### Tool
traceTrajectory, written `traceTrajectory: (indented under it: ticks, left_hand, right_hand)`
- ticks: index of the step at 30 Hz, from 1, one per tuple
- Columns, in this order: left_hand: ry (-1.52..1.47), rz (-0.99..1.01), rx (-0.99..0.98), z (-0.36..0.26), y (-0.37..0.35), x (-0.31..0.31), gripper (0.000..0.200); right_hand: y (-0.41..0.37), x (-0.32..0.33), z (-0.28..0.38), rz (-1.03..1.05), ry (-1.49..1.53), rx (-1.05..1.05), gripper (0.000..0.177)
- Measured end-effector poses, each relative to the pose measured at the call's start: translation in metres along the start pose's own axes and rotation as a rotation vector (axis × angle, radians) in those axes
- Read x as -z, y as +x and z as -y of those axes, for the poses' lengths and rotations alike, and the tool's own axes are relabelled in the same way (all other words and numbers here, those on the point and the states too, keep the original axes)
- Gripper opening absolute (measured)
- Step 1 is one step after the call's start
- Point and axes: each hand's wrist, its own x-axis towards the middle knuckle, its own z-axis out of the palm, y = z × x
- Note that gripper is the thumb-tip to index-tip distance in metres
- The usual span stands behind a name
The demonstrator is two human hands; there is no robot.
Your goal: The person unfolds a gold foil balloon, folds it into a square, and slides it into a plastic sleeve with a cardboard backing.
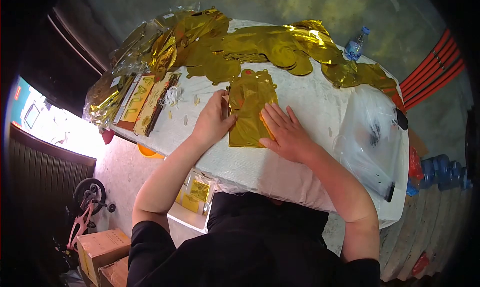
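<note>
A flat, uninflated gold foil balloon [246,118] lies folded into a rough rectangle on the white-covered table, with a red spot near its top. My left hand [216,118] rests along its left edge, fingers bent and the thumb apart from them, its tip at the foil. On the other side my right hand [286,134] lies flat over the right edge, fingers stretched out. Some orange shows beside the right fingers. Behind both hands spreads a heap of flat gold foil balloons [260,43], loosely overlapping.
Clear plastic bags [367,137] lie on the right, and a water bottle [356,44] stands at the back. On the left are printed cards [137,104], white string [171,97] and bagged foil [102,104]. Cardboard boxes [102,247] and a pink bike [82,219] are on the floor.
</note>
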Motion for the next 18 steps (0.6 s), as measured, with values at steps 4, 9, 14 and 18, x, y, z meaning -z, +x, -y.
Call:
traceTrajectory:
  ticks: [4, 9, 14, 18]
  left_hand:
    - [0.208, -0.08, -0.052, 0.001, 0.001, -0.003, 0.046]
    - [0.423, -0.112, -0.053, 0.002, 0.005, -0.003, 0.022]
    - [0.362, -0.113, -0.02, 0.006, 0.009, -0.003, 0.014]
    - [0.241, -0.145, -0.086, 0.013, 0.001, 0.008, 0.014]
  right_hand:
    - [0.001, 0.0, 0.0, -0.024, 0.001, -0.004, 0.071]
    - [0.001, -0.001, 0.0, -0.052, 0.013, -0.004, 0.071]
    - [0.001, -0.003, 0.0, -0.063, 0.03, -0.004, 0.071]
    - [0.001, 0.0, 0.002, -0.054, 0.023, -0.011, 0.071]
